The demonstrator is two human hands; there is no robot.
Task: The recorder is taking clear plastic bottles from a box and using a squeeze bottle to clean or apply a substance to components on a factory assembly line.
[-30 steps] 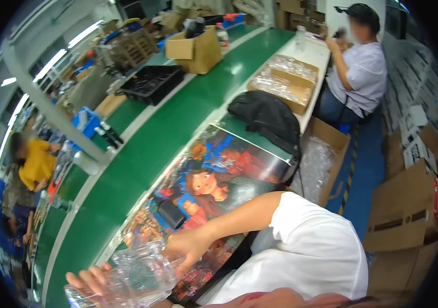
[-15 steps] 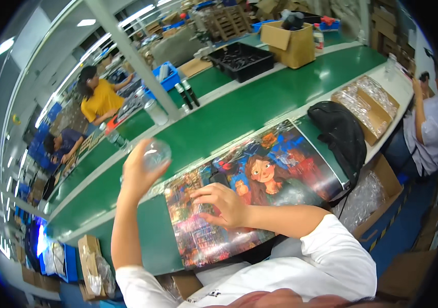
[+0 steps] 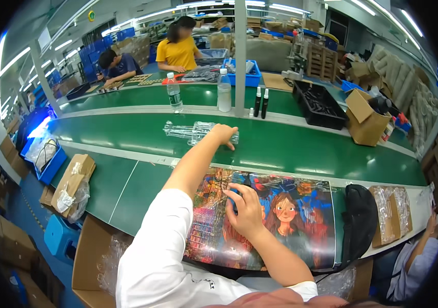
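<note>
Clear plastic piece [image 3: 193, 133]: laid lengthwise on the green belt [image 3: 306, 149], short of the two bottles; its right end is partly covered by the left hand.

Left hand [image 3: 223, 134]: placed over that right end, arm extended across the bench [image 3: 111, 179]. Fingers are parted about the end; whether the piece is gripped or only touched cannot be told.

Right hand [image 3: 246, 211]: held over the picture mat [image 3: 296, 220], fingers loosely bent, thumb and forefinger set well apart, nothing seen between them. Contact with the mat cannot be told.

Bench, right: the mat is bordered by a black bag [image 3: 358, 220]; beyond it is placed a shallow box [image 3: 392, 216], filled with clear wrap.

Bench, left: folded cardboard [image 3: 79, 174] is laid near the end. Below are seen a blue stool [image 3: 61, 236] and an open carton [image 3: 88, 259].

Far side of belt: a labelled bottle [image 3: 174, 95] and a whitish bottle [image 3: 224, 95] are stood upright; two black pens [image 3: 264, 104] are stood right of the post [image 3: 240, 61]. Farther right are set a black tray [image 3: 326, 120], filled with dark parts, and a brown box [image 3: 365, 123].

Background: a worker in yellow [image 3: 177, 55] and one in dark blue [image 3: 121, 69] are seen.
</note>
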